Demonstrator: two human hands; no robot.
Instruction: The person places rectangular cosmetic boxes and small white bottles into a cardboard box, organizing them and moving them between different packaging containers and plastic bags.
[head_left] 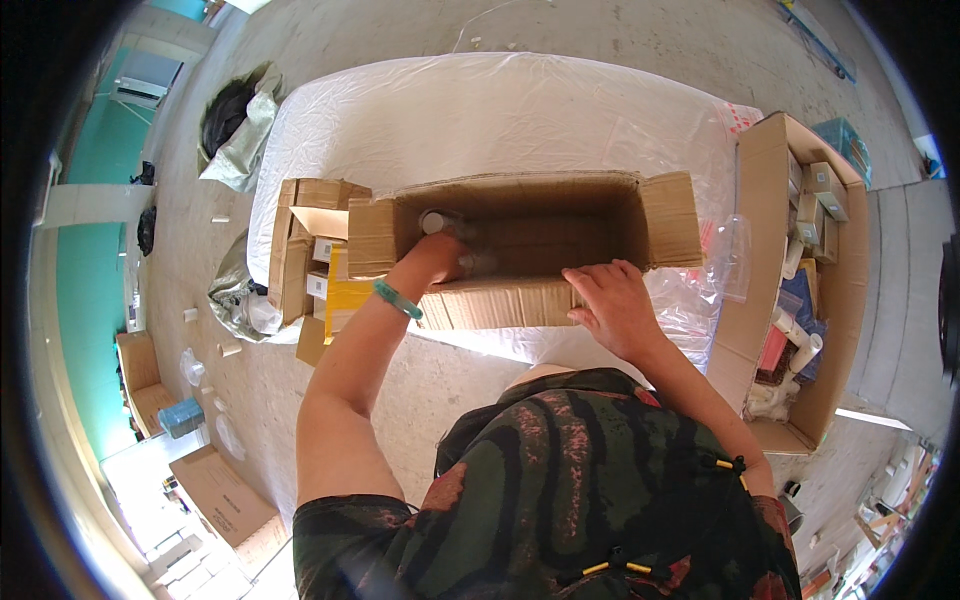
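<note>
An open cardboard box (500, 303) stands in front of me with its flaps folded out. My left hand (440, 262) reaches down inside its left end, and its fingers are mostly hidden. Next to that hand, a clear container with a white round top (433, 222) stands in the corner. Another see-through item (478, 262) shows faintly beside the fingers, too dim to name. My right hand (612, 300) holds the near edge of the box toward its right end, the thumb lying on the outer side. A green bangle (397, 299) circles my left wrist.
The box rests on a plastic-covered table (500, 115). At its left stands a smaller open carton (292, 250) with little boxes and a yellow panel. A large carton (752, 250) on the right holds small boxes and white tubes. Sacks (240, 130) lie on the floor at left.
</note>
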